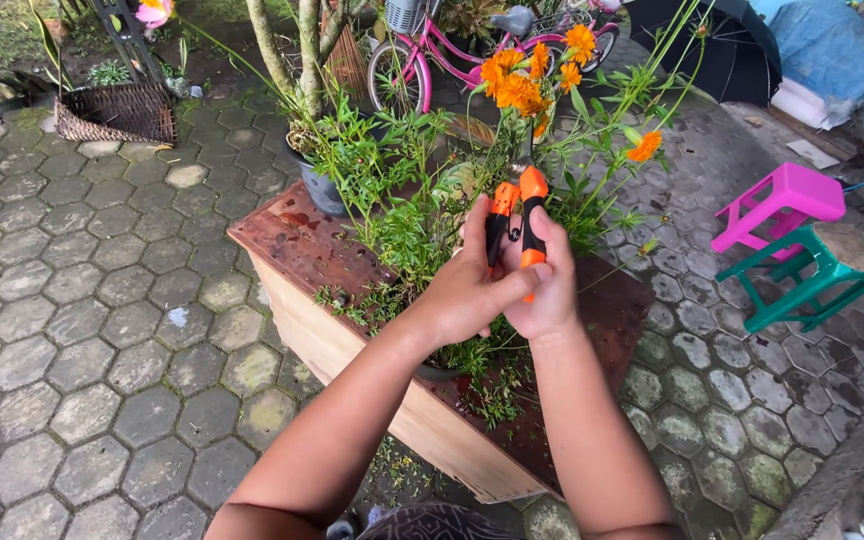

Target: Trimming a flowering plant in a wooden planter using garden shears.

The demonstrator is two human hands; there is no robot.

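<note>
Both my hands are wrapped around orange-and-black pruning shears (519, 213), held upright over a wooden box (302, 250). My left hand (467, 290) grips the shears' left handle. My right hand (547, 290) grips the right handle. The blades point up into a potted plant with orange flowers (522, 85) and thin green stems. Green clippings (352, 300) lie on the box top around the plant's pot, which the leaves and my hands mostly hide.
A dark pot (322, 185) with a thin tree stands behind the box. A pink bicycle (432, 50) and black umbrella (722, 45) are at the back. Pink (782, 200) and green (817, 270) stools stand right. A wicker basket (117, 112) lies far left on hexagonal paving.
</note>
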